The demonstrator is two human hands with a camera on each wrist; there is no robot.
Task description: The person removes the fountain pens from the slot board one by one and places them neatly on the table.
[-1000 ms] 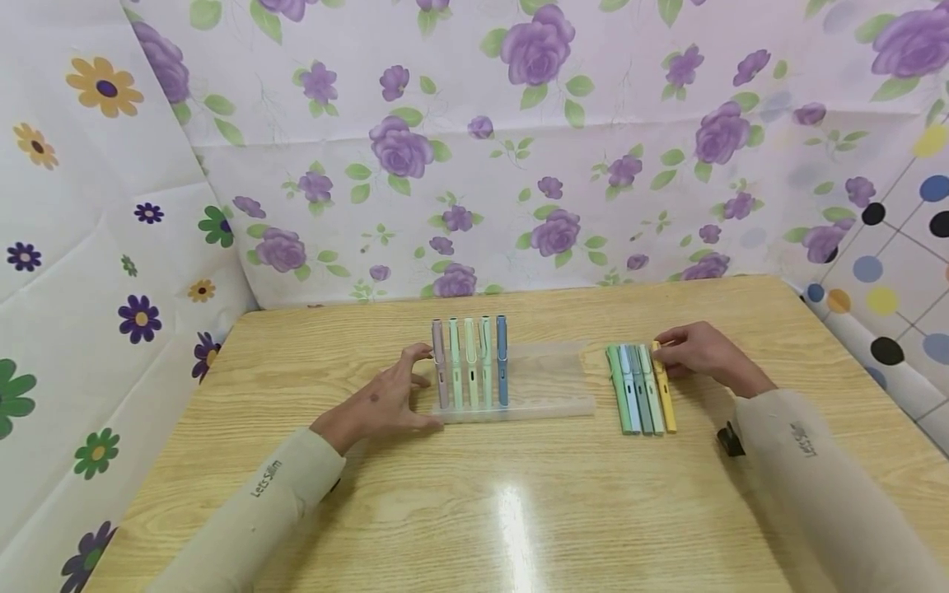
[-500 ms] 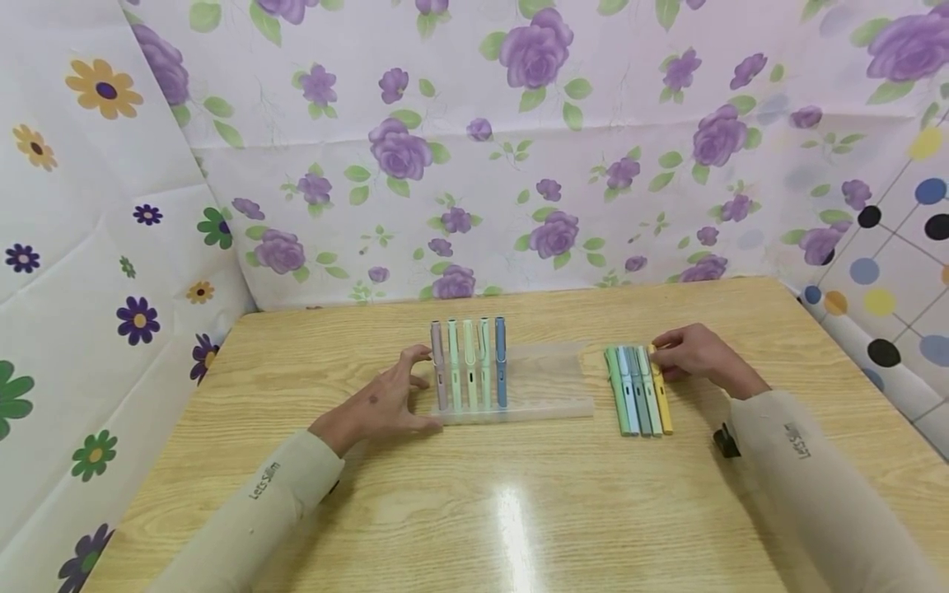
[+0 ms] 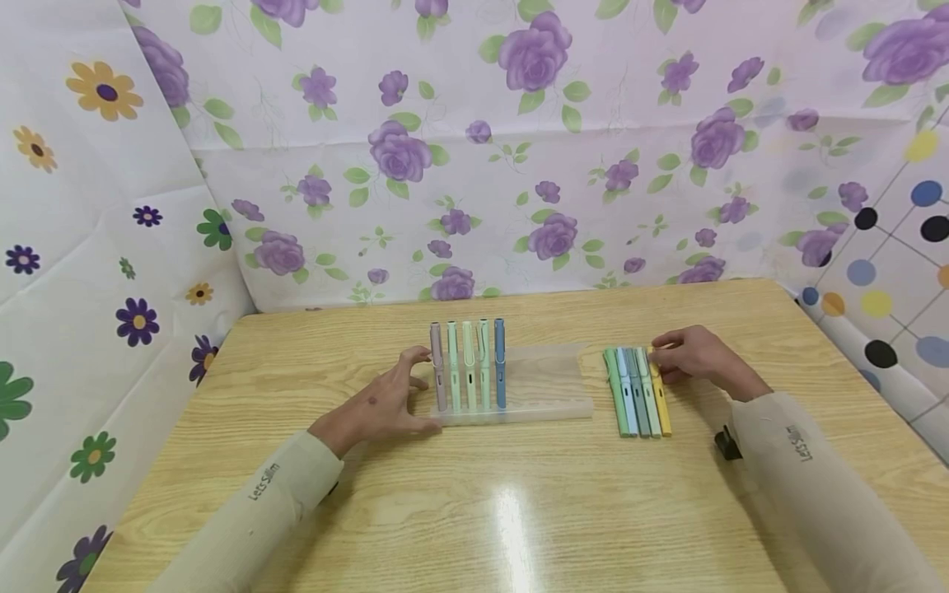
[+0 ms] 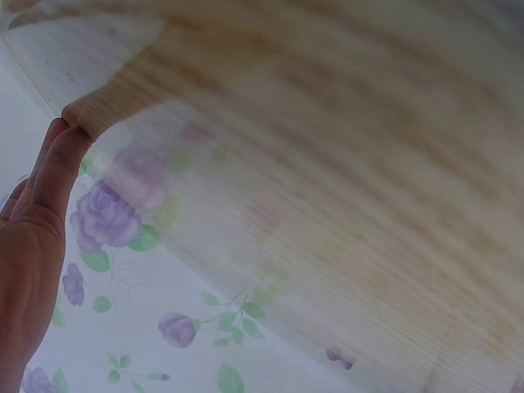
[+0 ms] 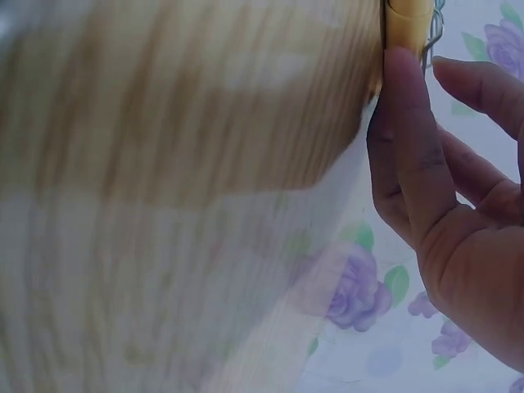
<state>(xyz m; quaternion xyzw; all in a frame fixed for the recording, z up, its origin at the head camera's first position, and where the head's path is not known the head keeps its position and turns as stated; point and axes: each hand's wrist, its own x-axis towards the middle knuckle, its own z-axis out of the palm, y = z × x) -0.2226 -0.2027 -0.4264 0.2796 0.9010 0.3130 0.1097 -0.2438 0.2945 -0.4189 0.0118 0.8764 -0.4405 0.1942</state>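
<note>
Item 1, near: desk (image 3: 519,511), bare wood with a glare streak at lower centre of the head view; my two sleeves enter from the lower corners.

Item 2: my left hand (image 3: 378,403), left of centre. Fingers spread and relaxed, tips against the left end of the clear tray (image 3: 549,383); they curl round nothing.

Item 3: my right hand (image 3: 693,356), right of centre. Thumb and forefinger pinch the far end of the yellow pen (image 3: 660,395); in the right wrist view a finger (image 5: 409,164) lies along the yellow barrel (image 5: 407,16) at the top edge. The remaining fingers sit loosely bent.

Item 4: the yellow pen itself, flat on the desk, rightmost of a touching row of loose pens (image 3: 630,395). Long axis runs near to far, slightly fanned; the gripped end points away from me, the free end toward me. It lies directly under my right fingers, well apart from the left hand, so the right hand is plainly nearer.

Item 5: tray, left of the loose row, apart from it. Five pens (image 3: 469,362) fill its left half, side by side; its right half shows no pens.

Item 6, far: floral cloth (image 3: 474,148) behind.
</note>
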